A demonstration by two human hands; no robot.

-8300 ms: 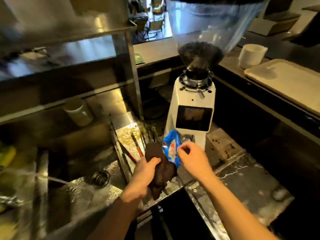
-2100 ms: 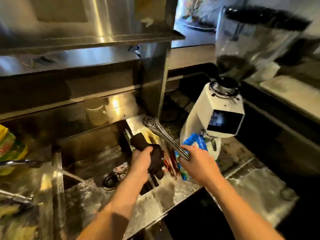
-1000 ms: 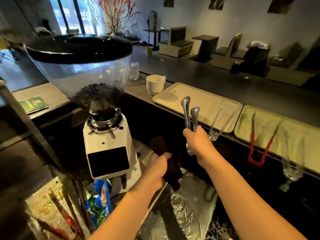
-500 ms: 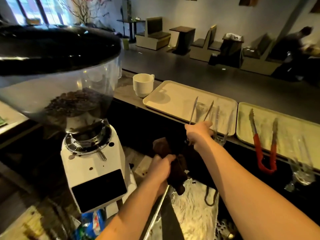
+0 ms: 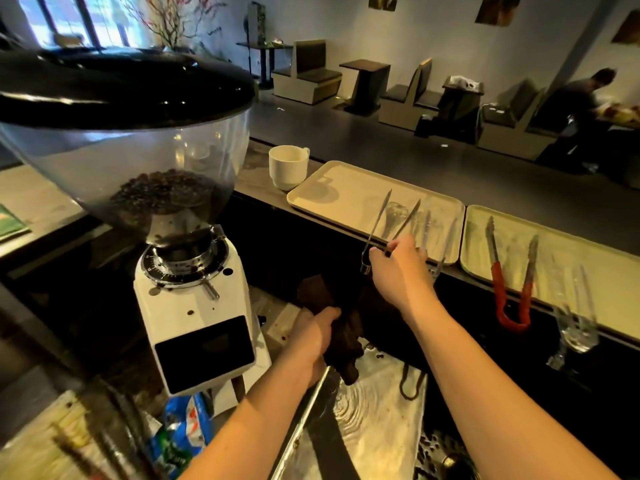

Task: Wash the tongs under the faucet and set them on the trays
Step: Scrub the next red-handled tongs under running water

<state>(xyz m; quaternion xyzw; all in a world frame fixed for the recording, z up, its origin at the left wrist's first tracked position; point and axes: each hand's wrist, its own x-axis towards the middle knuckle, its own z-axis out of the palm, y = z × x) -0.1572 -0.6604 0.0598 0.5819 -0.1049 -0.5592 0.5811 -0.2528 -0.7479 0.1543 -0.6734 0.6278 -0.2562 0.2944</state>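
Head view. The right hand (image 5: 398,268) sits right of centre in the frame, its fingers curled round the hinge end of the metal tongs (image 5: 382,223). The 2 arms of the tongs are spread apart and point up and away over the near edge of the left tray (image 5: 332,188), a pale tray on the raised table (image 5: 256,168) that runs across the middle of the frame. Whether the tips touch the tray surface I cannot tell.

On the same tray, just right of the held tongs, lies a clear pair of tongs (image 5: 438,233), its outline faint. The right tray (image 5: 568,258) sits at the middle right, just beside the left tray, and carries red-handled tongs (image 5: 509,282) with the looped end hanging over its near edge. More clear items lie further right on that tray; they are too blurred to name.

The left hand (image 5: 311,336), lower centre, has its fingers closed round a dark brown cloth (image 5: 341,341) that hangs below the fist above a wet steel surface (image 5: 374,420).

A white cup (image 5: 287,166) stands on the table just left of the left tray. A white coffee grinder (image 5: 194,306) with beans in its clear hopper fills the left half of the frame. A blue packet (image 5: 180,434) lies at its foot, lower left.
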